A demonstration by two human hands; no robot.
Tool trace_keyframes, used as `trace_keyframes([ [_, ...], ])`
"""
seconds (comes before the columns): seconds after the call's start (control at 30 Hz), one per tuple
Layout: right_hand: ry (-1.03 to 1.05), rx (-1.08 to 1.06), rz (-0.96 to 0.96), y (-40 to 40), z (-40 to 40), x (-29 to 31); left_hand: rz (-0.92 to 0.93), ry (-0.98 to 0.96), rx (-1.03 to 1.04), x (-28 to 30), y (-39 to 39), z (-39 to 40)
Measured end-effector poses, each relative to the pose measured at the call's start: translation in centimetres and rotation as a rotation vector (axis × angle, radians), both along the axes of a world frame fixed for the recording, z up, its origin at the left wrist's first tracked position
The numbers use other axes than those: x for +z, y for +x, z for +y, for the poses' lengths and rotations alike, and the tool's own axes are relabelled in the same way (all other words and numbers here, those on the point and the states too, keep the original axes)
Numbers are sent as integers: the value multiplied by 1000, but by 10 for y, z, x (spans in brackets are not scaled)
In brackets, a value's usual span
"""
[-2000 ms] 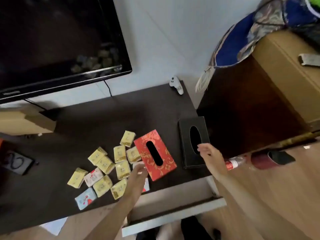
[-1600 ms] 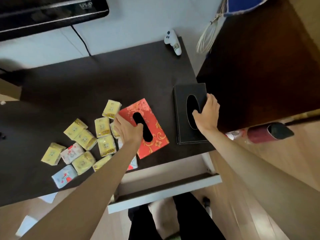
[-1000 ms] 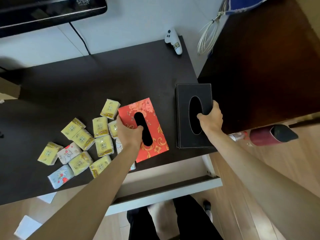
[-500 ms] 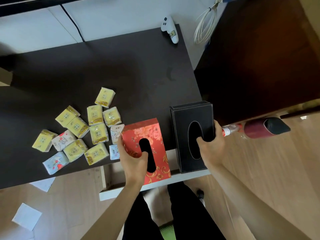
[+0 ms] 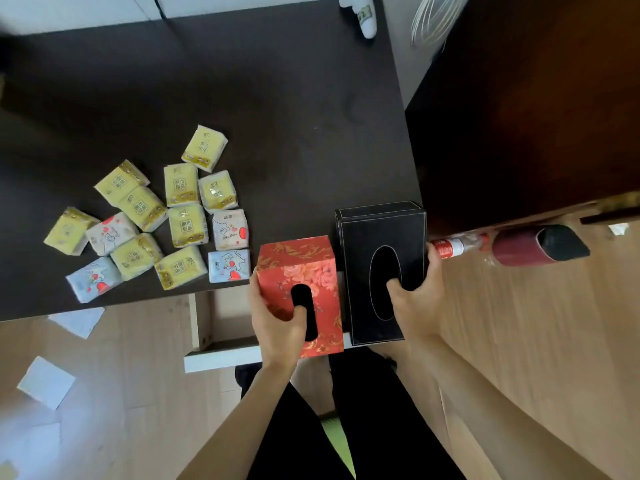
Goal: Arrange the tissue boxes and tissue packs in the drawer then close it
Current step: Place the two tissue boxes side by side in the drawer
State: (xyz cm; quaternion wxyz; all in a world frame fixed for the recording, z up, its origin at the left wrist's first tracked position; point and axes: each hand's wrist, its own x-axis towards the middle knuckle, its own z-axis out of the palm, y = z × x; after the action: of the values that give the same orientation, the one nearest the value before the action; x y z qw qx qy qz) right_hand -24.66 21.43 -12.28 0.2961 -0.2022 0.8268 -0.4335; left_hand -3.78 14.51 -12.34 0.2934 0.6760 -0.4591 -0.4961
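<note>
- Red floral tissue box (image 5: pixel 300 271) held above the open drawer (image 5: pixel 221 351), left hand (image 5: pixel 277 327) clamped on its near end, thumb hooked into the oval slot.
- Black leather-look tissue box (image 5: pixel 381 268) just right of the red one, also over the drawer; right hand (image 5: pixel 415 299) closed around its right edge, fingers dipped into the slot.
- Probably light and hollow-feeling, both; red card walls likely to dent if squeezed hard, black cover stiffer and smoother, so slippier. Slot rim plus a side wall looks the surest hold.
- Small tissue packs (image 5: pixel 183 225), yellow and patterned, scattered on the dark tabletop (image 5: pixel 242 98) left of the drawer; soft, crinkly wrap, easy to pinch several at once, likely to slide about.
- Drawer interior mostly covered by boxes and hands: depth, contents, right side wall not visible.
- Print on packs too small to read.
- Undersides of both boxes hidden; whether either touches the drawer, impossible to tell.
</note>
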Motion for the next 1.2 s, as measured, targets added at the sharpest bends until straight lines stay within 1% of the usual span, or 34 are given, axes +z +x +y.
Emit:
trace_keyframes([
  [0.2, 26, 17, -19, 7, 26, -5, -36, 70, -32, -2, 8, 26],
  [0.3, 75, 38, -43, 12, 45, -7, -60, 144, -42, -4, 14, 42],
  [0.5, 148, 48, -19, 23, 78, -15, -104, 258, -97, -14, 28, 68],
  [0.63, 246, 40, 16, 30, 89, -25, -125, 311, -150, -27, 30, 70],
  [0.73, 316, 27, 78, 37, 89, -36, -160, 335, -184, -39, 30, 67],
  [0.8, 319, 32, 128, 40, 86, -44, -170, 342, -190, -48, 29, 65],
  [0.93, 338, 40, 165, 42, 81, -58, -170, 347, -198, -63, 31, 61],
  [1.03, 384, 164, 375, 45, 86, -70, -185, 354, -223, -70, 36, 58],
  [1.1, 439, 152, 475, 45, 90, -75, -203, 353, -245, -72, 40, 54],
  [1.13, 467, 115, 477, 45, 91, -77, -216, 349, -259, -72, 42, 53],
  [1.2, 505, 61, 413, 43, 94, -79, -256, 343, -299, -71, 47, 49],
])
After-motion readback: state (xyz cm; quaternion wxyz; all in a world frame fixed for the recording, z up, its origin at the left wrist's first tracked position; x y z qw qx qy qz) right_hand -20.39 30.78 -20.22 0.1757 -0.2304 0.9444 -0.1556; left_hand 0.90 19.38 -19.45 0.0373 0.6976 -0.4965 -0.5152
